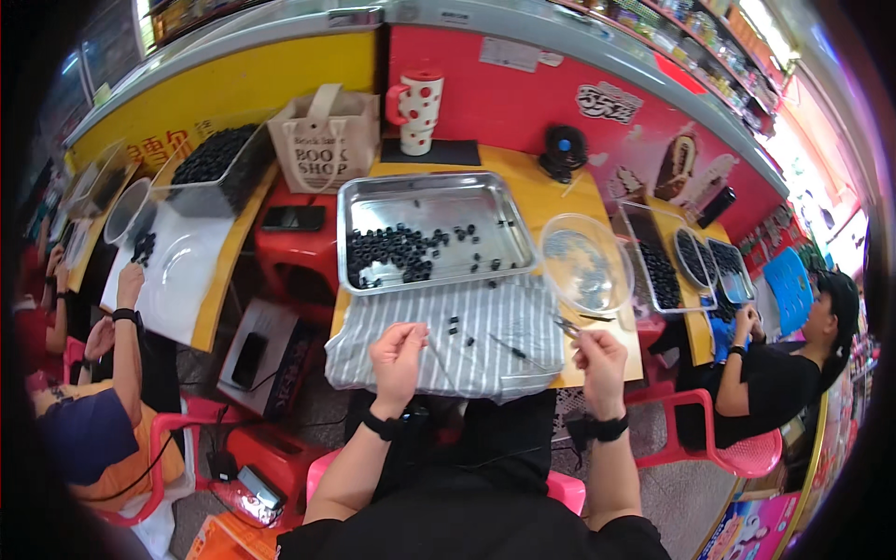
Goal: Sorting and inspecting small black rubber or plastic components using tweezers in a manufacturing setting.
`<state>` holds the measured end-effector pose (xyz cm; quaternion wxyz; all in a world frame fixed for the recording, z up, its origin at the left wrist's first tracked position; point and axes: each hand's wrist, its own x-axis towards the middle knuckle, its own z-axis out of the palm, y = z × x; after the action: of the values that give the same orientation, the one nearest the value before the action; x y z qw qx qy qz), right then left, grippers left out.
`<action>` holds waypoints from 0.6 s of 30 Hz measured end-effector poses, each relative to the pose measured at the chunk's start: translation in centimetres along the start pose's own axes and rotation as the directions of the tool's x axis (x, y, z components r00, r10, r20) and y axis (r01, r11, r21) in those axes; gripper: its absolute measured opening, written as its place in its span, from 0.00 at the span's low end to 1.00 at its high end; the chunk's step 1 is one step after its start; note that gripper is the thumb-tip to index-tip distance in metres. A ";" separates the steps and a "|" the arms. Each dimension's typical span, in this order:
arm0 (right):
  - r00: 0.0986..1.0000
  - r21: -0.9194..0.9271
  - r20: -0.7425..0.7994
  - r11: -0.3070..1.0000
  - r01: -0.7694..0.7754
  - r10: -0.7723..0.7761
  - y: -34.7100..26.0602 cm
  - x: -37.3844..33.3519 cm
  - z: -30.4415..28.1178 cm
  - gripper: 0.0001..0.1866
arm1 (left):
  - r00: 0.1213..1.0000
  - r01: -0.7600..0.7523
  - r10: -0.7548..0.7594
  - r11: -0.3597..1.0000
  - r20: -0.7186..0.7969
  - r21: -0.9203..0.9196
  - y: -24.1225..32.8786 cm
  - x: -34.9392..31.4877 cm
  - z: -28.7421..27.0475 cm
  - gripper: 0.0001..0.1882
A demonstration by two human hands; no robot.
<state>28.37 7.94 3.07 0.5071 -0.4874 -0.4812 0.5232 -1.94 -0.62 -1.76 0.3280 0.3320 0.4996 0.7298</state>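
Note:
My left hand is closed in a pinch above the left part of a striped grey-and-white cloth. A thin line runs down beside its fingertips; what the fingers hold is too small to make out. Over the cloth's right edge, my right hand is closed on a slim metallic piece that points up and left. A few small black parts lie on the cloth between my hands. Beyond it stands a metal tray with a heap of black ring-like parts.
Right of the tray is a round clear container with small pale pieces inside. A spotted tumbler, a canvas bag and a small black fan stand behind. One person works at left, another at right.

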 end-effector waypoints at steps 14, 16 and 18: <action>0.663 -0.454 0.699 0.549 0.702 -0.269 -3.5 -1.5 16.1 0.08 | 0.987 -0.160 0.154 0.978 0.053 0.130 -1.0 -0.3 -0.9 0.10; 0.600 -0.414 0.735 0.491 0.766 -0.315 -3.7 -0.1 17.8 0.08 | 0.988 -0.156 0.152 0.980 0.040 0.121 -0.9 -0.3 -1.0 0.10; 0.577 -0.404 0.759 0.478 0.780 -0.301 -3.9 1.6 20.0 0.08 | 0.992 -0.125 0.122 0.988 0.033 0.095 -0.9 -0.4 -1.3 0.10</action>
<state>8.67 9.40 8.11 0.2456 -0.2593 -0.9089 0.2153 -2.62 -1.31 -3.00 0.2723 0.3876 0.5085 0.7190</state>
